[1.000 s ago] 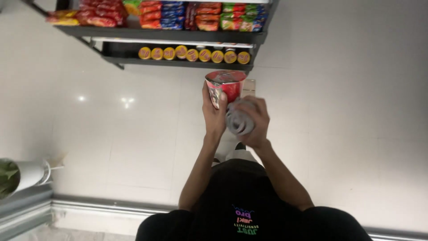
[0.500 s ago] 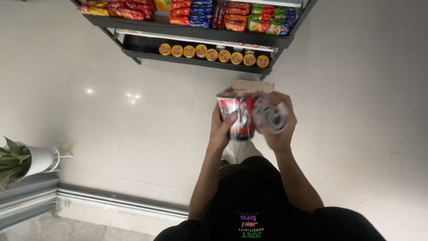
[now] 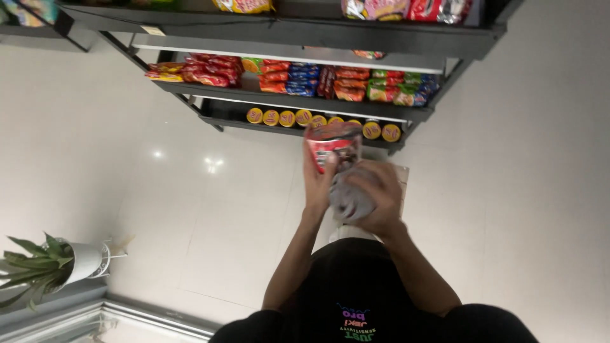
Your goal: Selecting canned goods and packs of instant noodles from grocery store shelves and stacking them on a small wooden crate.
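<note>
Motion blurs the red cup [image 3: 332, 147] and the grey cloth [image 3: 351, 195] (its shape is unclear). The top shelf [image 3: 286, 28] and potted plant [image 3: 47, 267] run off frame.

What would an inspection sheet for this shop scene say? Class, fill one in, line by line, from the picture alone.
Surface: pale tiled floor, glossy, with light reflections.
Job's things: red snack pack and a grey crumpled pack or cloth, blurred, held close together at chest height.
Clutter: nothing seen on the floor.
Hands: left hand grips the red snack pack; right hand wraps the grey item.
Cables: nothing seen.
Surroundings: dark shelf rack with rows of coloured packets and yellow-lidded tubs; potted plant at lower left.
</note>
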